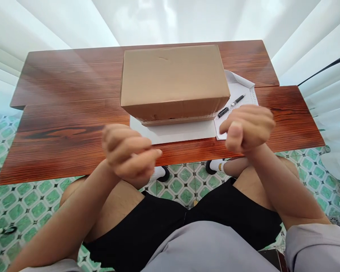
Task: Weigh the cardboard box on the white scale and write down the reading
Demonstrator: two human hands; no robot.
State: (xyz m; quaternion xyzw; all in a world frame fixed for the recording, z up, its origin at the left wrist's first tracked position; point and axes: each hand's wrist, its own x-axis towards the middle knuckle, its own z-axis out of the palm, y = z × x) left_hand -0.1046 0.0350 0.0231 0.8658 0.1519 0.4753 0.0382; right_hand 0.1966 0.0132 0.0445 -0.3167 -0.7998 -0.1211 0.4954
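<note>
While both hands hover at the table's near edge, left hand (127,155) and right hand (248,126) are curled into loose fists, holding nothing as far as I can tell. Closed cardboard box (172,81) sits mid-table (59,124), just beyond them, resting on white sheets (181,132). For a clean grip I'd judge: uncurl, take the box's left and right sides evenly, avoid the pen (231,106) lying right on paper. Count: one box, one pen, two hands.

Both forearms are raised, the left hand (129,155) and right hand (248,126) curled into loose, empty fists.
</note>
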